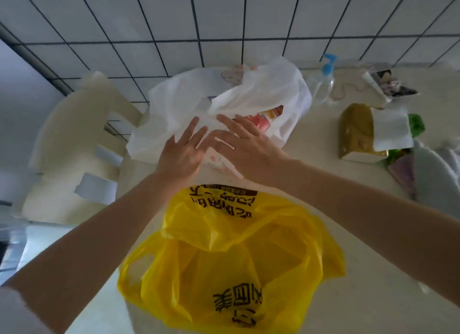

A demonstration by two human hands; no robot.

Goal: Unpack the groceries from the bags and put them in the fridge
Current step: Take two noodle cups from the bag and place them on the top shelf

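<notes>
A white plastic bag (189, 102) lies on the pale table (348, 234), its mouth facing right, with red and orange packets (268, 117) showing inside. My left hand (181, 149) and my right hand (241, 144) rest side by side on the bag's near edge, fingers spread and flat, gripping nothing that I can see. A small printed packet (219, 161) peeks out beneath my right hand. Nearer to me a yellow plastic bag (224, 254) with dark printed characters lies crumpled and open.
A white plastic chair (72, 154) stands left of the table. At the right sit a gold tissue pack (358, 132) with white tissue, green and purple wrappers (403, 164), a clear bottle with blue pump (326, 77) and a small opened box (385, 84). White tiled floor lies beyond.
</notes>
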